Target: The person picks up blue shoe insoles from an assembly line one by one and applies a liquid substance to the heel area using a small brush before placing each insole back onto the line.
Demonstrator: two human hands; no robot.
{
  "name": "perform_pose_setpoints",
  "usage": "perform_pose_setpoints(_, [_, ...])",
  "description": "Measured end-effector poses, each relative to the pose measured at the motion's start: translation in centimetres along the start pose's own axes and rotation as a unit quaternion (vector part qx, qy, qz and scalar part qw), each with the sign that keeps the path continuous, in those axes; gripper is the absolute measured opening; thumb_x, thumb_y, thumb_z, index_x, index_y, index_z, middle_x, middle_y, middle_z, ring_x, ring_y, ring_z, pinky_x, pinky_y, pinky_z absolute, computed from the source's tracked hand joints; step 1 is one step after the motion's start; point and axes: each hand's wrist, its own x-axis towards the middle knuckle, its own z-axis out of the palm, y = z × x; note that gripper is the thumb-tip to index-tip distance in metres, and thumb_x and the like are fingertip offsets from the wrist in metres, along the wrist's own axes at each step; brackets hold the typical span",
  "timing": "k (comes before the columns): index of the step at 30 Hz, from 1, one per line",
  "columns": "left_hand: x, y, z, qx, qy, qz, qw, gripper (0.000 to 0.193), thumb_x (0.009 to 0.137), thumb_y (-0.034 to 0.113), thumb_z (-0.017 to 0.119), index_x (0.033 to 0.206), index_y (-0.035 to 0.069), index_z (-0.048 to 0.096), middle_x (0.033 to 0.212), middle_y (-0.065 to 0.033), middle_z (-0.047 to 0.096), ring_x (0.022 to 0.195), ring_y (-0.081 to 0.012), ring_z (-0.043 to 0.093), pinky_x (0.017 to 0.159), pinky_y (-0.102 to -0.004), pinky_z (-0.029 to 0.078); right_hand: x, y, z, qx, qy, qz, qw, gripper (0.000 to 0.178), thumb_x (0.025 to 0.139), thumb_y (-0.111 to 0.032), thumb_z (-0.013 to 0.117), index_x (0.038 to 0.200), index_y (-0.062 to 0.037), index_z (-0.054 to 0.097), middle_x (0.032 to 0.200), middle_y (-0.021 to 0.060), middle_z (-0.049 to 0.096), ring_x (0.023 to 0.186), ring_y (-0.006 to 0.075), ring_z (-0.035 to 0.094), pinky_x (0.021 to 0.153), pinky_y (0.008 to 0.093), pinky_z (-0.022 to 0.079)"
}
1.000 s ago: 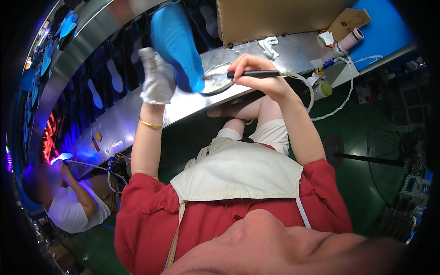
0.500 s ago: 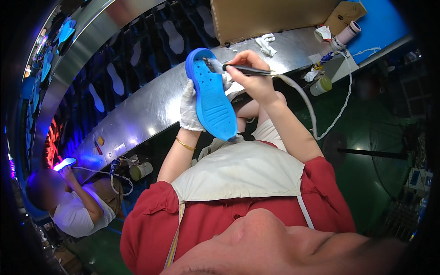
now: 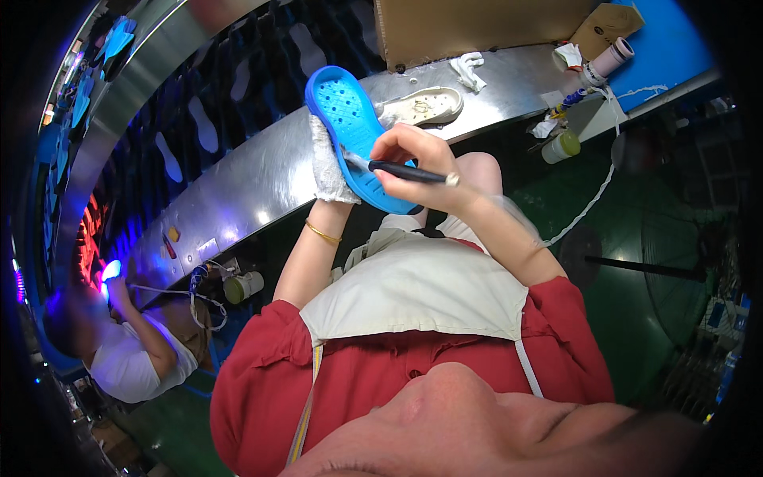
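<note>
My left hand (image 3: 329, 168), in a white glove, is closed around the left edge and underside of a bright blue shoe sole (image 3: 340, 103). The sole tilts above the bench edge, its hollow, dotted inside facing up. Bare and pinching, my right hand (image 3: 421, 151) holds a black-handled brush (image 3: 409, 172). Its pale bristles touch the sole's inside near the left rim, at about mid-length. Just beyond the sole, a cream shoe sole (image 3: 435, 103) rests on the metal bench (image 3: 278, 151); its left end is partly hidden.
Several pale soles (image 3: 203, 123) lie on a dark conveyor beyond the bench. A cardboard panel (image 3: 477, 32) and a crumpled white cloth (image 3: 469, 70) are at the back. A co-worker (image 3: 143, 350) sits left with a glowing sole. A fan (image 3: 652, 266) stands right.
The brush has moved from the sole's far end down to its left side at mid-length. My left hand has shifted the sole slightly up and left. The cream sole now shows.
</note>
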Motion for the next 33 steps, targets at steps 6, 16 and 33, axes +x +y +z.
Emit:
perform_pose_setpoints(6, [0.5, 1.7, 1.2, 0.079, 0.057, 0.062, 0.993, 0.060, 0.092, 0.060, 0.039, 0.125, 0.011, 0.051, 0.118, -0.0105, 0.060, 0.103, -0.0258, 0.060, 0.091, -0.0431, 0.051, -0.3, 0.8, 0.2, -0.120, 0.015, -0.081, 0.989, 0.019, 0.072, -0.005, 0.067, 0.090, -0.0033, 0.060, 0.082, 0.0074, 0.062, 0.071, 0.0151, 0.062, 0.068, 0.0263, 0.050])
perform_pose_setpoints(16, [1.2, 4.4, 0.9, 0.016, -0.056, -0.006, 0.998, 0.063, 0.091, 0.060, 0.040, 0.127, 0.009, 0.051, 0.117, -0.0146, 0.061, 0.098, -0.0309, 0.062, 0.088, -0.0462, 0.052, -0.8, -0.4, 0.6, -0.036, -0.018, -0.018, 0.999, 0.016, 0.074, -0.004, 0.070, 0.087, -0.0048, 0.061, 0.080, 0.0090, 0.059, 0.072, 0.0192, 0.062, 0.066, 0.0281, 0.049])
perform_pose_setpoints(33, [-0.8, 0.6, 1.9, 0.046, -0.100, 0.089, 0.990, 0.052, 0.095, 0.050, 0.041, 0.125, 0.009, 0.049, 0.118, -0.0058, 0.057, 0.103, -0.0197, 0.056, 0.091, -0.0340, 0.049, -0.9, 0.5, 1.4, 0.308, -0.004, 0.121, 0.944, 0.013, 0.081, -0.007, 0.069, 0.089, -0.0032, 0.060, 0.083, 0.0053, 0.063, 0.074, 0.0096, 0.062, 0.065, 0.0220, 0.049])
